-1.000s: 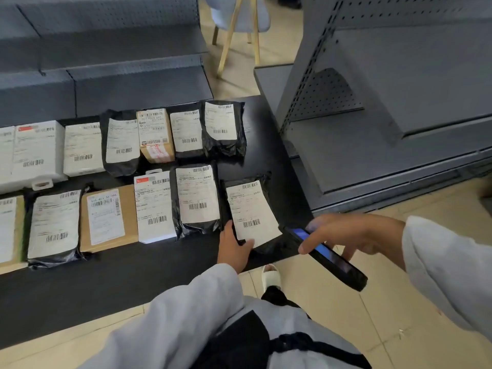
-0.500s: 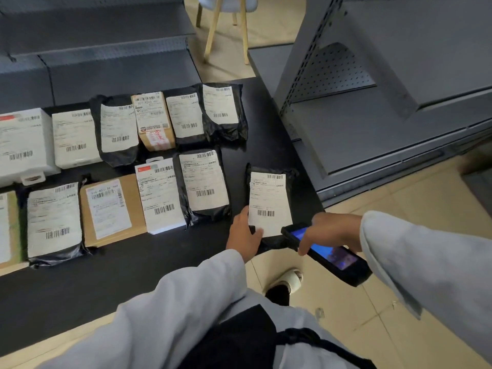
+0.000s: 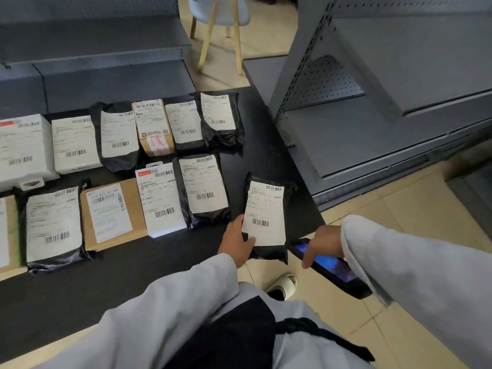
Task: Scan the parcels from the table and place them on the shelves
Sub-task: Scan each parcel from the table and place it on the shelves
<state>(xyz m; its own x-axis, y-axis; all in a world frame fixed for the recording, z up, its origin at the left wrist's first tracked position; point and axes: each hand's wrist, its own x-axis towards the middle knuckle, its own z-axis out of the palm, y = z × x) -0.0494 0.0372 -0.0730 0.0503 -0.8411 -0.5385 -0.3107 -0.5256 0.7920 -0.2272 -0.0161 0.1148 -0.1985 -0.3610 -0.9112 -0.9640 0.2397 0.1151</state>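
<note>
The left hand [image 3: 237, 242] pinches the near left corner of a black parcel [image 3: 267, 217], thumb on the white label, fingers under the bag. The parcel sits at the bench [image 3: 80, 283] corner, its near end past the edge and tilted up toward the camera. Just right of that hand, the right hand [image 3: 320, 242] grips a scanner [image 3: 328, 266], fingers curled over its lit screen, its head next to the parcel's near right corner.

The parcel looks like a thin plastic mailer: probably light, soft and floppy, with a slick film that could slide in a loose pinch. One corner may let it sag, so a hold further in along the near edge, with the thumb clear of the barcode, seems safer. The label is flat enough to read.

Left of the left hand and beyond it, more parcels lie label-up in two rows. Counting the held one, I see twelve: six black mailers, three white boxes or packets, two brown cartons, and one at the far left edge cut off so that I cannot tell its kind. There is one scanner. Grey shelves [image 3: 359, 134] stand beyond the right hand, and no parcel shows on them.
</note>
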